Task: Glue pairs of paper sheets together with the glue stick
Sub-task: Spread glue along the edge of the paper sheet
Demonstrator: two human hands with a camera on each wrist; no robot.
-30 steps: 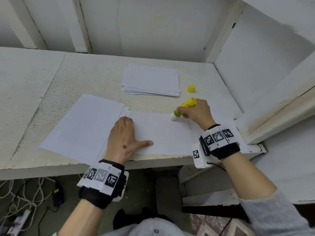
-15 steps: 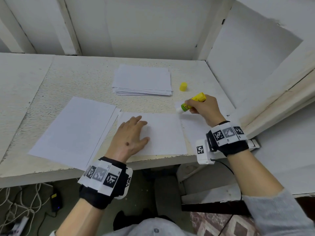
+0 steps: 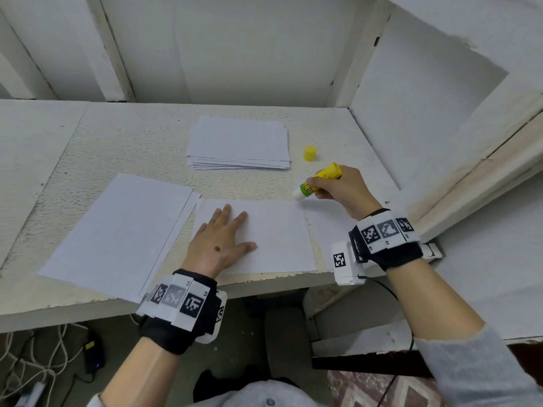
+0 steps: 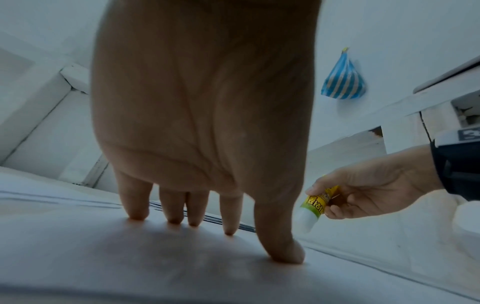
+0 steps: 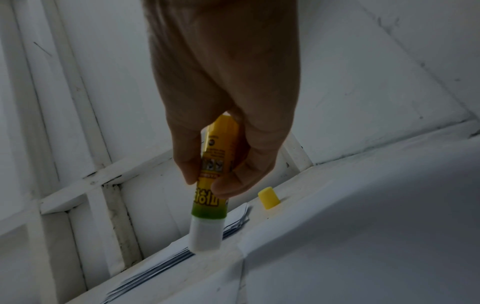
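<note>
Head view puts the glue stick (image 3: 318, 182) right of centre, tilted, its white tip at the far right corner of the sheet (image 3: 273, 236). The right hand (image 3: 342, 189) pinches the barrel between thumb and curled fingers. The left hand (image 3: 219, 242) presses the sheet with fingers spread flat. A good stroke probably needs light, even pressure along the edge, the sheet pinned. The yellow cap (image 3: 309, 153) stands beside the paper stack (image 3: 239, 143) at upper centre.
</note>
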